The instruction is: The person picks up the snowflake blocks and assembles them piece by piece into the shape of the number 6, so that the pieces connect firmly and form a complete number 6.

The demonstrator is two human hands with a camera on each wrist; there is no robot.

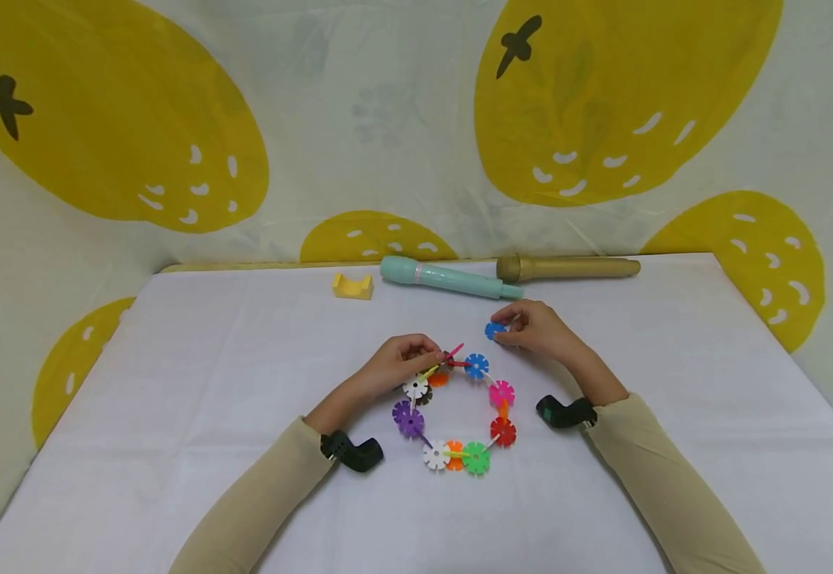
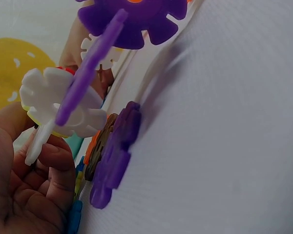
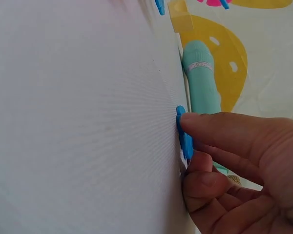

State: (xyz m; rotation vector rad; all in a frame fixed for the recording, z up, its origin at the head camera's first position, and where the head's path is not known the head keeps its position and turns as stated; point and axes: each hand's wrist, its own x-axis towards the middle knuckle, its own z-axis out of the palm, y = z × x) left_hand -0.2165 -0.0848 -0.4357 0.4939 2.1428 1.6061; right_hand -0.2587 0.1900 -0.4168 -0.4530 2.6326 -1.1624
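A ring of linked plastic snowflake discs in several colours, with a green disc [image 1: 476, 458] at its near side, is above the white table. At the ring's far left, my left hand [image 1: 407, 360] pinches it near a white disc [image 2: 58, 100] and a yellow one; its fingertips are partly hidden. A purple disc [image 2: 136, 24] hangs from the same ring, close to the left wrist camera. To the right of the ring, my right hand [image 1: 534, 328] pinches a loose blue snowflake disc [image 3: 183, 134] between thumb and fingers, low at the tabletop.
At the back of the table [image 1: 244, 343] lie a mint-green microphone [image 1: 452, 279], a gold microphone [image 1: 574, 268] and a small yellow notched block [image 1: 353, 287]. Loose purple [image 2: 115, 156] and brown discs lie under the ring's left side. Patterned cloth hangs behind.
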